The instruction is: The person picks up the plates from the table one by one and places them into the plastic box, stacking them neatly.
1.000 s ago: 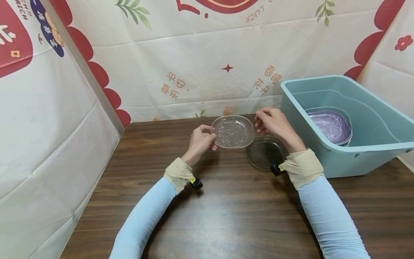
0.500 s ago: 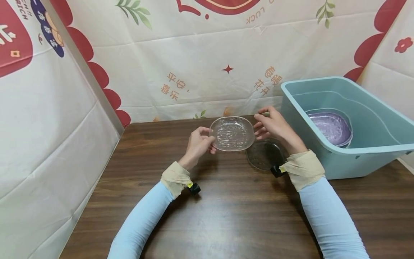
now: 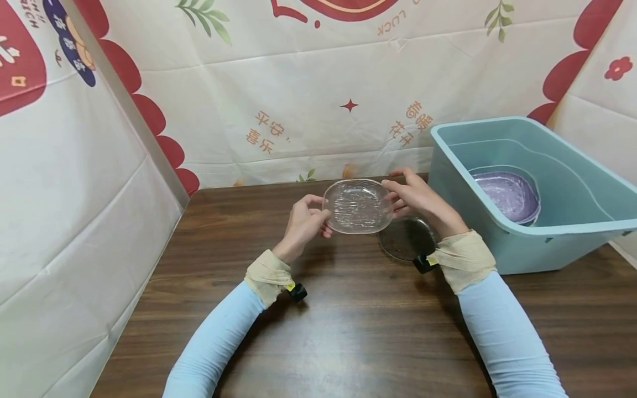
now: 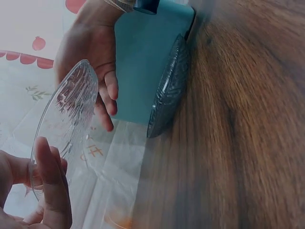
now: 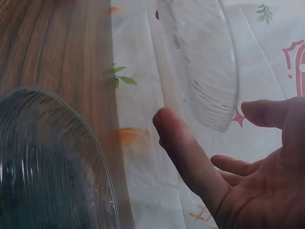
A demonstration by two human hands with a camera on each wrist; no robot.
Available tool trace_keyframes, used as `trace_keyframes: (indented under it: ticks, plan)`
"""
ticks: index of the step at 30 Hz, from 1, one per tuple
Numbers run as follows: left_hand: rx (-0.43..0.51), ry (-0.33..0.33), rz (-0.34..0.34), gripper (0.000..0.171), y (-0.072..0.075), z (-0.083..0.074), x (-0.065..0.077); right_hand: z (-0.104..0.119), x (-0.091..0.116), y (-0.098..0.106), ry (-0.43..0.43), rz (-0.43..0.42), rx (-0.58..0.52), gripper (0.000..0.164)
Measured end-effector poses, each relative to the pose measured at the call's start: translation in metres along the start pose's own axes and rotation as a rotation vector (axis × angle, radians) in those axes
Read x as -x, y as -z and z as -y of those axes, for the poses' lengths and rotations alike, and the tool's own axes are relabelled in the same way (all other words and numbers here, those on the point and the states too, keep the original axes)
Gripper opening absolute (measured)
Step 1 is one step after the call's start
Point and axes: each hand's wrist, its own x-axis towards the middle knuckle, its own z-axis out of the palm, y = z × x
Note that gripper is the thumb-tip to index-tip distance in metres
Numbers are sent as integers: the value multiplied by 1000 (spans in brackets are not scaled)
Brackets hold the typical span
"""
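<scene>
A clear, ribbed, rounded-oblong plate (image 3: pixel 358 207) is held up above the table, tilted toward me. My left hand (image 3: pixel 304 224) pinches its left rim between thumb and fingers; the left wrist view shows the plate (image 4: pixel 66 109) nearly edge-on. At the opposite rim is my right hand (image 3: pixel 420 202), its fingers spread. In the right wrist view, the thumb and fingers of that hand (image 5: pixel 252 171) stand apart near the plate's edge, gripping nothing. Below lies a smoky dark ribbed plate (image 3: pixel 405 240) on the table, partly hidden by the right hand and wrist.
At the right stands a light blue plastic bin (image 3: pixel 522 251), with a stack of dishes inside, a purple one (image 3: pixel 507 193) on top. A printed white cloth (image 3: pixel 318 110) hangs behind the brown wooden table (image 3: pixel 328 331). Each wrist carries a small black camera.
My right hand has moved left to the clear plate's right rim, its fingers spreading wider. The plate has tipped slightly more toward me in my left hand's pinch.
</scene>
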Motion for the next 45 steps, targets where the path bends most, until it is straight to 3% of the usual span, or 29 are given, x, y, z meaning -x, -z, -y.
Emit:
trace_keyframes:
  ticks: [9,21,35,45]
  plan:
    - [19,-5,24,35,-1,-6,2,-1,1,-6,36,81,-75,72]
    - [22,9,17,36,-1,-3,4,-3,-1,-15,107,115,-93,63]
    - [44,2,15,34,0,-3,2,-5,0,-20,129,98,-112,56]
    - [79,2,20,28,0,-3,2,-2,1,-21,152,24,-112,57]
